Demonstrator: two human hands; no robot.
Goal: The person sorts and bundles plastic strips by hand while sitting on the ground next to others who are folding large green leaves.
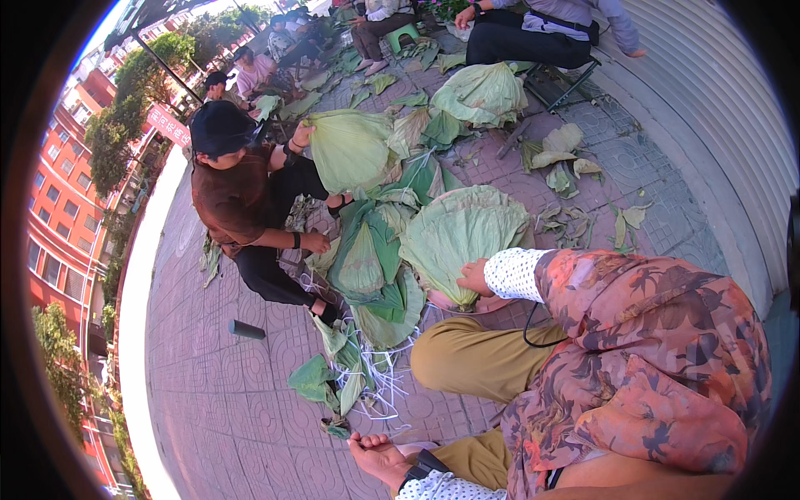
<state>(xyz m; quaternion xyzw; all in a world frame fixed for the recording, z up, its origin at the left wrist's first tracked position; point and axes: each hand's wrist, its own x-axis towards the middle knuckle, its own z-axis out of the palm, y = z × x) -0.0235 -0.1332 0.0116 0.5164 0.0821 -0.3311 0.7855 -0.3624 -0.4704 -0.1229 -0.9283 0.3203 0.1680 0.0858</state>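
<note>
Large folded lotus leaves (462,228), dull green and dry-looking, lie stacked on a round pink tray (522,304) before my knee. My right hand (478,278) has its curled fingers on the top leaf, close to its gathered narrow end. Lower down, my left hand (378,458) hangs palm up with fingers curled and thumb against them. A small crumpled dark leaf (336,427) lies at its fingertips; whether the hand grips it cannot be told. White strips of tie (381,381) are spread on the paving beyond that hand, with loose green leaves (310,378) beside them.
Opposite me a person in a dark cap (225,128) holds up a fanned pale-green leaf bundle (350,150). Between us lies a leaf heap (365,262). A dark cylinder (246,329) stands on the paving. A ribbed shutter (706,81) runs along the right. Several people sit farther back.
</note>
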